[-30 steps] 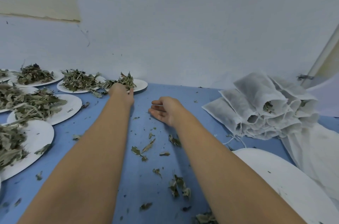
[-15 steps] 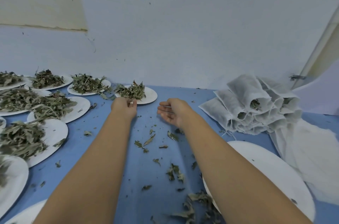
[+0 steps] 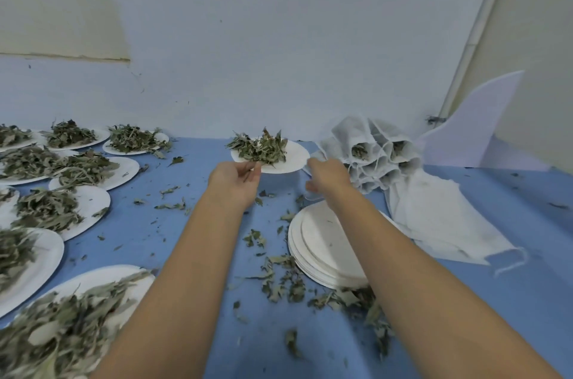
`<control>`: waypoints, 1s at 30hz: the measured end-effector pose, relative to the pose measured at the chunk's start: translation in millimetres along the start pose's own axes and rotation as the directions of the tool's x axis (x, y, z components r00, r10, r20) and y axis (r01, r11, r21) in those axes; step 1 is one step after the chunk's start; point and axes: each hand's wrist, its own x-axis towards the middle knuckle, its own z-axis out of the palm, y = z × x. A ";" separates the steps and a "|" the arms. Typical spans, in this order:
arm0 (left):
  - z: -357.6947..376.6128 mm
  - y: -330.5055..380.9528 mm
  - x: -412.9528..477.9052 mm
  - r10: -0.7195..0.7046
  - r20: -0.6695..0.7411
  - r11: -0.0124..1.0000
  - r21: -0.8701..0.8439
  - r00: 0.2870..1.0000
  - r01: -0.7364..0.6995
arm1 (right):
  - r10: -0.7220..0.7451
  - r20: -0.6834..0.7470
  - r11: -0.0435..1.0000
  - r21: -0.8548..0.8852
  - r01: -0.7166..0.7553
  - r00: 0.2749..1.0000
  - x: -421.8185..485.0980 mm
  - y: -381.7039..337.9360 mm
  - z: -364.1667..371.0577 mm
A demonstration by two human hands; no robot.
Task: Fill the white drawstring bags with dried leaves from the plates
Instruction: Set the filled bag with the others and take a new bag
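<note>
Leaf-heaped plate [image 3: 294, 156] in left hand [image 3: 234, 184]

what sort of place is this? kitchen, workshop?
Probably a small hand-packing workspace for dried herbs, not a kitchen: many paper plates heaped with dried leaves on a blue-covered table, filled white drawstring bags piled against a bare wall.

Plates [image 3: 322, 242]: white, paper-like, matt. Bags [image 3: 434, 214]: thin white cloth, gauzy, matt, edges frayed. Leaves [image 3: 260, 147]: dry, crinkled, dull grey-green. Table [image 3: 148, 223]: blue, smooth, matt. Wall [image 3: 279, 52]: pale paint, matt, scuffed.
</note>
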 end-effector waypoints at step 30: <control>-25.8 -118.1 -31.3 0.318 0.361 0.375 0.801 0.877 -0.466 | -0.118 -0.307 0.974 -0.221 0.049 0.944 -67.8 93.2 -107.4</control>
